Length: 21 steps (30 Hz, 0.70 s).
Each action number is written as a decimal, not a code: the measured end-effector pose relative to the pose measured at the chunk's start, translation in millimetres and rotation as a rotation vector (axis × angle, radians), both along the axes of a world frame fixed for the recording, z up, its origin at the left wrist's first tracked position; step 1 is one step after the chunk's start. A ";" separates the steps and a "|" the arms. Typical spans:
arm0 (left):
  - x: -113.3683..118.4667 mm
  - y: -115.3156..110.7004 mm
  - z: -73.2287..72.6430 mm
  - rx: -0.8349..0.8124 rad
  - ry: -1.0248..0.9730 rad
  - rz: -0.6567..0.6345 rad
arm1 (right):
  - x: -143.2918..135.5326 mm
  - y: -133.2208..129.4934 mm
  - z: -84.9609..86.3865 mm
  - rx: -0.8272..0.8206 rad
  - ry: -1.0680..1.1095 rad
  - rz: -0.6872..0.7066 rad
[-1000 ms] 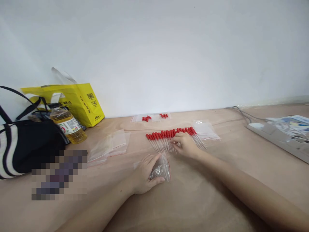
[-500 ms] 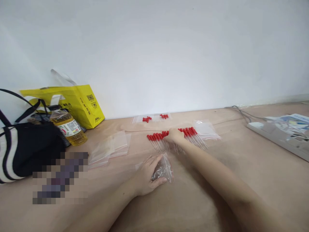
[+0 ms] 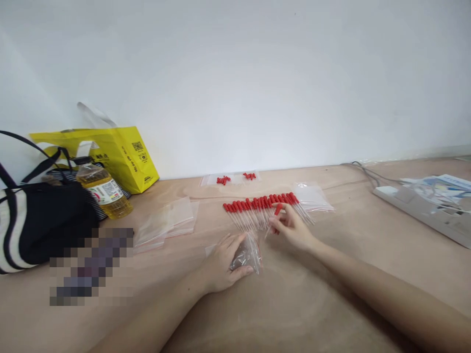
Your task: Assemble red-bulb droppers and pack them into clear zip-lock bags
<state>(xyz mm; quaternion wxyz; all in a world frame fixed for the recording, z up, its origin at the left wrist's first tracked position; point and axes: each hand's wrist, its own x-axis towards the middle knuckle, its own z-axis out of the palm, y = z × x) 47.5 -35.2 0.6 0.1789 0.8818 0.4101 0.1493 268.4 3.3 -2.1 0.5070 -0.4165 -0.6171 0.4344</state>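
My right hand (image 3: 292,228) pinches a thin clear stick with a red tip (image 3: 278,210), its shaft pointing down and left. Just behind it lies a row of several similar red-tipped sticks (image 3: 239,207), side by side with the red ends toward the wall. My left hand (image 3: 226,262) rests on the table with thumb and fingers spread around a small clear zip bag (image 3: 248,255), whose opening faces right. The fingers touch the bag's edges.
Flat zip bags (image 3: 165,224) lie at the left, another stack (image 3: 314,197) right of the row. Small red pieces (image 3: 223,180) sit on a bag near the wall. An oil bottle (image 3: 106,193), yellow bag (image 3: 138,159), black bag (image 3: 51,220) and white tray (image 3: 423,215) flank the table.
My right hand has drawn back from the row toward me and now holds one red-tipped stick. My left hand stays on the clear bag.
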 end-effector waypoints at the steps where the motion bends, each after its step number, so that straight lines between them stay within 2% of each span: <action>1: 0.6 0.1 -0.1 0.005 0.000 0.004 | -1.7 -8.2 -6.0 -0.021 0.054 -0.004; 5: 2.4 0.0 -1.0 0.005 -0.004 0.007 | -16.9 -29.0 -21.5 -0.106 0.181 0.052; 9: 3.8 -0.4 -2.0 -0.008 -0.020 0.013 | -21.7 -33.4 -22.7 -0.145 0.188 0.146; 13: 9.7 1.8 -2.9 -0.017 -0.043 0.009 | -5.6 -30.3 -11.8 -0.207 0.095 0.101; 17: 20.6 7.7 -3.9 0.027 -0.054 -0.011 | 9.7 -27.1 -3.3 -0.300 0.175 0.003; 21: 29.7 10.2 -3.5 0.078 -0.082 -0.023 | 9.9 -27.7 -2.3 -0.334 0.246 -0.052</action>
